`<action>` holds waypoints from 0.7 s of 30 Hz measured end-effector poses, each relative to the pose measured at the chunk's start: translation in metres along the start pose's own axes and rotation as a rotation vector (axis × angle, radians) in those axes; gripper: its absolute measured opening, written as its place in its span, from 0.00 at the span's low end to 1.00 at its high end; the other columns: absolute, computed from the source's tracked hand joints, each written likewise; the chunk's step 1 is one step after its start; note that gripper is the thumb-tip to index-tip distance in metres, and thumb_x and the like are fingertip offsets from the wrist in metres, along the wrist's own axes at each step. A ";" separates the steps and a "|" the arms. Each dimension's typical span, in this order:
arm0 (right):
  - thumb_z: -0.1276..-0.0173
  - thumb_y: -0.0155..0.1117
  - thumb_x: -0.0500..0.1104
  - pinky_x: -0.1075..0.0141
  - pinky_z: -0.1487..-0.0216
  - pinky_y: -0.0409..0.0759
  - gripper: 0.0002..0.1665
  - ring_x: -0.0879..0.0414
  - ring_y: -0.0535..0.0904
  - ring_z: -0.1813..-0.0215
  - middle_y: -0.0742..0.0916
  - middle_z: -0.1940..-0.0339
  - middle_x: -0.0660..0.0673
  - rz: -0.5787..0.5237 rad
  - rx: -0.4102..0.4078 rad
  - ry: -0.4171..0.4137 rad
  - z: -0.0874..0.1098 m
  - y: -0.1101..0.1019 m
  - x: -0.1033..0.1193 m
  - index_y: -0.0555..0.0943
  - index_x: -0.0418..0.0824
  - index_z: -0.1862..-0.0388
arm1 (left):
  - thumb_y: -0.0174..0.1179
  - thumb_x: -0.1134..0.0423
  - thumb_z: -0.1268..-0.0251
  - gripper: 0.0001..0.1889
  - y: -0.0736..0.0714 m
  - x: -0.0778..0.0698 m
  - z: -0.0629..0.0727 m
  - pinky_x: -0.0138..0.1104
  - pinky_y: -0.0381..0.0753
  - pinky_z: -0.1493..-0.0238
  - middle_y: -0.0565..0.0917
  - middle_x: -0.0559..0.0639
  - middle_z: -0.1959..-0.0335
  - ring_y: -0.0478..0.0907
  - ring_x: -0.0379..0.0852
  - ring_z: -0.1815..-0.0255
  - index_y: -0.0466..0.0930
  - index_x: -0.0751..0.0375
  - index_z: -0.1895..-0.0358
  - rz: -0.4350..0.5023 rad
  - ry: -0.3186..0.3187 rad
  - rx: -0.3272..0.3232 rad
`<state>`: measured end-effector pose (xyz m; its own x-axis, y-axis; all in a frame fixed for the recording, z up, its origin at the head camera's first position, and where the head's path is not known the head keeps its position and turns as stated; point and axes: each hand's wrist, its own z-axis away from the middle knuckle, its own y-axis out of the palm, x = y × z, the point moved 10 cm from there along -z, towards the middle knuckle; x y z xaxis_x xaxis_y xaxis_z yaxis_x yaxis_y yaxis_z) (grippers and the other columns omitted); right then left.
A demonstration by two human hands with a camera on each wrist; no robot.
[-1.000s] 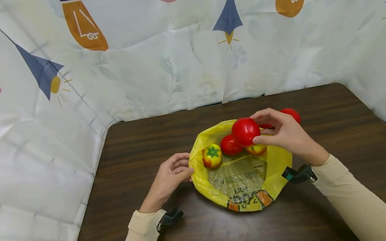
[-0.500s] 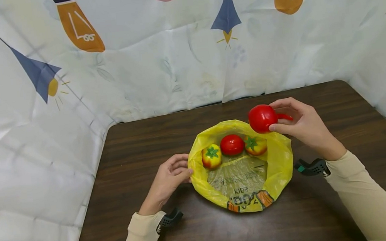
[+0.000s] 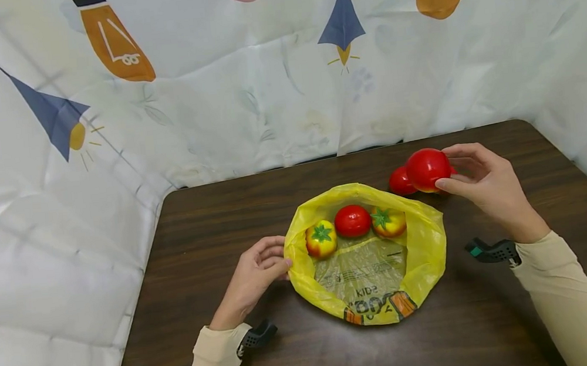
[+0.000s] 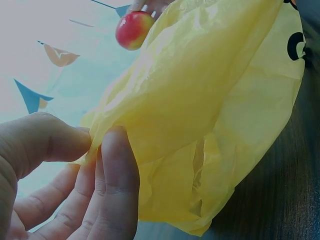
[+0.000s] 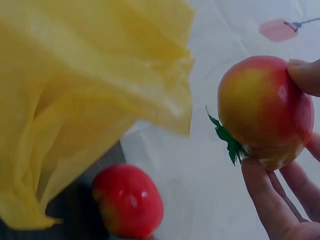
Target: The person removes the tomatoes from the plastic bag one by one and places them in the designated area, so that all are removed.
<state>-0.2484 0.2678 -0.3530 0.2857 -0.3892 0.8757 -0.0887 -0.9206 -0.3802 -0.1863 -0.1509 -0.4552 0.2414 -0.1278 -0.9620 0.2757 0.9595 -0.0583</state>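
Observation:
My left hand [image 3: 252, 278] pinches the left rim of an opened yellow plastic bag [image 3: 427, 247] between thumb and fingers; the left wrist view shows the thin film caught there. Beyond the bag's right back rim, my right hand [image 3: 492, 187] holds a red and yellow tomato [image 3: 426, 169] by thumb and fingertips. Its green leafy top [image 5: 229, 142] shows in the right wrist view. Inside the bag lie a yellow-red tomato [image 3: 322, 239] at left, a red one [image 3: 352, 221] in the middle and another yellow-red tomato [image 3: 389, 222] at right.
Another red tomato [image 3: 401, 181] lies on the dark wooden table [image 3: 222, 213] behind the bag, partly covered by the held one. More red shows behind the right fingers. A white patterned cloth [image 3: 274, 90] hangs along the table's back and left side.
My right hand has carried the tomato from above the bag's opening to the right, past the rim and over the table behind it. The left hand keeps its grip on the bag.

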 end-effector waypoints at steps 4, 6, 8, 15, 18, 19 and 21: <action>0.36 0.73 0.30 0.85 0.49 0.81 0.34 0.69 0.81 0.41 0.82 0.39 0.61 0.011 -0.036 0.005 -0.001 -0.011 -0.012 0.75 0.39 0.31 | 0.69 0.64 0.33 0.28 -0.001 0.000 -0.001 0.35 0.90 0.55 0.82 0.60 0.44 0.87 0.44 0.56 0.72 0.60 0.32 -0.005 0.000 -0.001; 0.36 0.73 0.30 0.85 0.49 0.80 0.34 0.69 0.80 0.41 0.82 0.39 0.62 0.010 -0.051 0.018 -0.001 -0.016 -0.019 0.75 0.39 0.31 | 0.69 0.64 0.33 0.28 -0.001 0.000 -0.001 0.35 0.90 0.54 0.82 0.61 0.44 0.87 0.44 0.55 0.72 0.60 0.32 -0.008 0.000 -0.003; 0.36 0.73 0.30 0.86 0.49 0.80 0.34 0.68 0.80 0.41 0.82 0.39 0.61 0.000 -0.067 0.027 -0.002 -0.021 -0.024 0.75 0.39 0.31 | 0.69 0.63 0.32 0.28 -0.001 0.000 0.000 0.35 0.90 0.53 0.82 0.62 0.43 0.87 0.44 0.54 0.72 0.60 0.32 -0.012 0.001 -0.002; 0.36 0.73 0.30 0.85 0.49 0.80 0.33 0.67 0.80 0.41 0.82 0.40 0.59 -0.073 -0.109 0.044 -0.004 -0.038 -0.043 0.76 0.39 0.31 | 0.69 0.63 0.32 0.27 -0.001 0.001 0.000 0.35 0.90 0.53 0.82 0.63 0.43 0.87 0.45 0.53 0.72 0.60 0.32 -0.018 -0.001 -0.002; 0.35 0.73 0.31 0.87 0.50 0.79 0.33 0.68 0.79 0.41 0.82 0.40 0.61 -0.035 -0.132 0.059 -0.004 -0.046 -0.051 0.76 0.40 0.31 | 0.68 0.63 0.32 0.27 -0.001 0.001 0.000 0.35 0.90 0.52 0.82 0.62 0.43 0.87 0.45 0.53 0.72 0.60 0.32 -0.019 -0.003 -0.004; 0.35 0.73 0.31 0.87 0.50 0.79 0.33 0.68 0.79 0.40 0.82 0.40 0.61 -0.018 -0.139 0.065 -0.004 -0.048 -0.054 0.76 0.41 0.31 | 0.69 0.63 0.32 0.27 -0.001 0.002 -0.001 0.35 0.90 0.52 0.82 0.62 0.43 0.87 0.46 0.53 0.72 0.60 0.32 -0.022 -0.004 -0.004; 0.35 0.73 0.32 0.88 0.49 0.78 0.33 0.69 0.78 0.40 0.82 0.39 0.60 0.011 -0.154 0.077 -0.004 -0.052 -0.060 0.76 0.42 0.31 | 0.69 0.63 0.32 0.28 -0.001 0.002 -0.001 0.35 0.90 0.52 0.82 0.63 0.43 0.87 0.46 0.53 0.72 0.60 0.32 -0.027 -0.004 -0.004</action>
<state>-0.2650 0.3385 -0.3845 0.2106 -0.3952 0.8941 -0.2382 -0.9078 -0.3452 -0.1867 -0.1521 -0.4571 0.2375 -0.1546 -0.9590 0.2782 0.9567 -0.0853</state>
